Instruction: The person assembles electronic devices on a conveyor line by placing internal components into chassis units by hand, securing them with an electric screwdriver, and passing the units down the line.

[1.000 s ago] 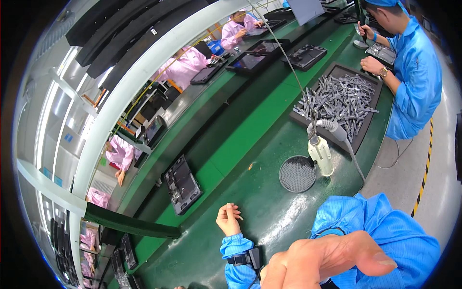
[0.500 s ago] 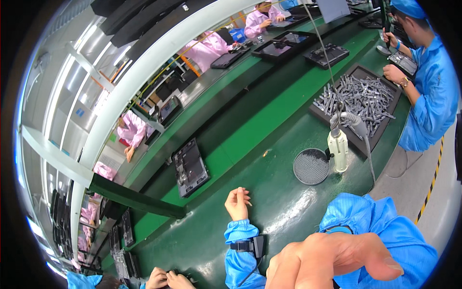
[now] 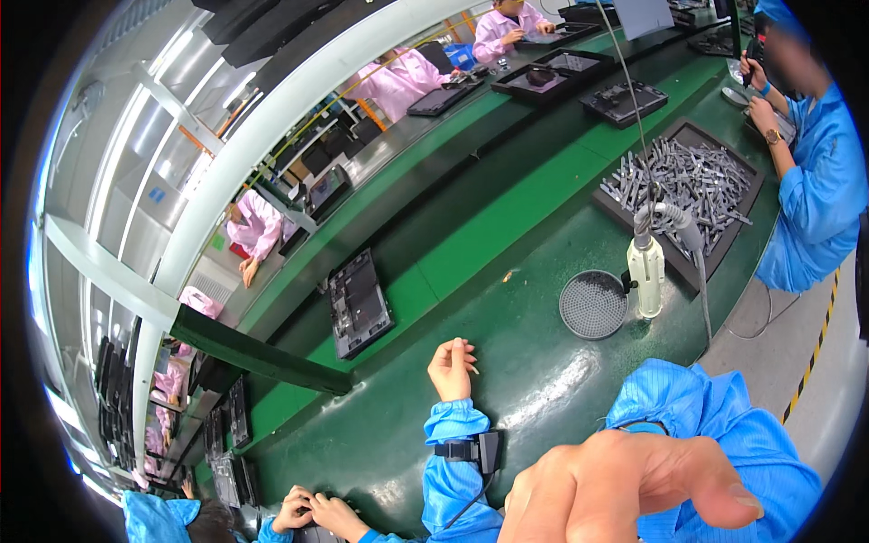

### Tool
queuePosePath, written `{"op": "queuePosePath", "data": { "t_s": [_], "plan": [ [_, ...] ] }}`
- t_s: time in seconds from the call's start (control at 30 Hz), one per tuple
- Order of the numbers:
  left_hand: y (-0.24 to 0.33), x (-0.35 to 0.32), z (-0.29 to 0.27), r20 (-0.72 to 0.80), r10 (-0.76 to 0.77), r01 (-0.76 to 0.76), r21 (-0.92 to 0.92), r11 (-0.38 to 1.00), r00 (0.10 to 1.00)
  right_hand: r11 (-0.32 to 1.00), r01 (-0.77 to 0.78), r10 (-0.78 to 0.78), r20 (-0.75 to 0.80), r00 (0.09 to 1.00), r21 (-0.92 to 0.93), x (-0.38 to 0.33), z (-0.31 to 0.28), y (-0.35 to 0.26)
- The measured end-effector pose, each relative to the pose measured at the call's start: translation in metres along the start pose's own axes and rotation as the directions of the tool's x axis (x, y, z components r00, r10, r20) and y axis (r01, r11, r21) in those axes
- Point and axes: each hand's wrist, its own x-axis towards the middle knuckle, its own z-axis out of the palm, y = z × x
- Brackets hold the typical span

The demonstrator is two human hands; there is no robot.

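The right hand was held up closest to the camera, blurred and large, its fingers loosely curled and nothing seen in it. Past it, the left hand was laid on the green tabletop, fingers bent under and gripping nothing; a black strap was worn over the blue sleeve at that wrist. Left of the hand, near but apart, a dark panel was lying flat at the edge of the belt. To the right, a round grey dish was set on the tabletop, with a pale screwdriver hung upright on a cable just beside it. Behind these, a black tray of grey metal parts was placed. Farther off, more panels were spaced along the belt, and people in pink and blue coats were seated at it.
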Motion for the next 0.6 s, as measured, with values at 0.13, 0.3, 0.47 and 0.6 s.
{"op": "queuePosePath", "data": {
  "t_s": [0.13, 0.3, 0.47, 0.6],
  "plan": [
    [0.000, 0.001, 0.000, 0.013, 0.001, -0.001, -0.006, 1.000, 1.000, 0.897, 0.423, -0.442, 0.292, 0.848, 0.127, 0.000, -0.026, 0.011],
    [-0.001, -0.002, 0.005, 0.027, 0.012, -0.011, -0.014, 1.000, 1.000, 0.993, 0.029, -0.041, -0.103, 0.994, -0.112, -0.013, 0.007, -0.010],
    [-0.003, -0.004, 0.000, 0.012, -0.005, 0.005, -0.003, 1.000, 1.000, 0.983, 0.126, -0.132, -0.040, 0.990, -0.131, -0.012, 0.003, -0.008],
    [-0.007, -0.002, 0.009, 0.048, 0.011, -0.013, 0.036, 0.999, 0.999, 0.930, -0.101, 0.034, -0.192, 0.981, -0.352, -0.012, 0.006, -0.044]
  ]
}}
